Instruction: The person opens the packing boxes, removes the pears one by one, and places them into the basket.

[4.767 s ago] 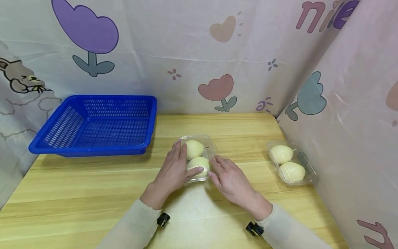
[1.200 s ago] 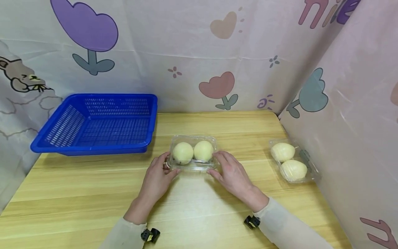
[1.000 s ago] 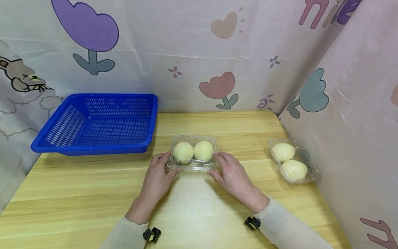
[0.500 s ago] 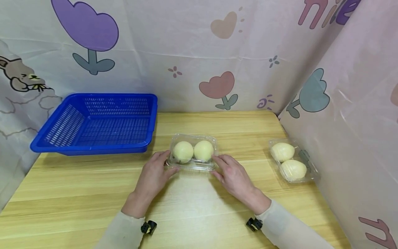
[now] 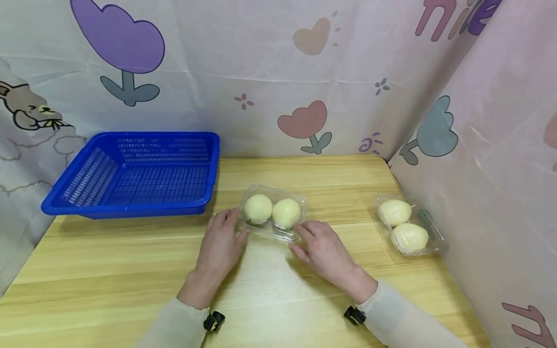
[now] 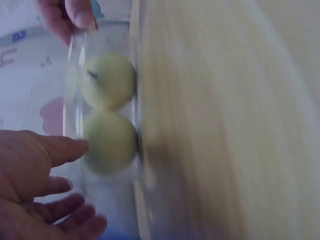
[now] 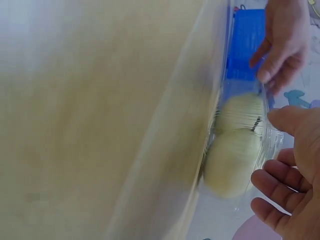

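Note:
A clear plastic box point(image 5: 271, 233) with two pale yellow pears point(image 5: 258, 209) stands in the middle of the table, turned slightly askew. My left hand point(image 5: 221, 244) is at its left end. In the left wrist view that hand's fingers point(image 6: 61, 149) are spread, with the thumb tip by the box wall. At the near right corner is my right hand point(image 5: 325, 252). The right wrist view shows its thumb point(image 7: 287, 119) at the box's edge and the other fingers loosely bent beside it. Neither hand plainly wraps round the box. A pear stem point(image 6: 92, 75) shows through the plastic.
A blue plastic basket point(image 5: 130, 210) stands at the back left of the wooden table point(image 5: 270, 299). Another clear box point(image 5: 437, 245) with two pears lies at the right, beside the patterned cloth point(image 5: 487, 203). More cloth hangs behind the table.
The box was first lengthwise under my left hand, then was turned crosswise. Over the last half second it has swung slightly clockwise, its right end coming nearer, and my right hand has shifted slightly nearer.

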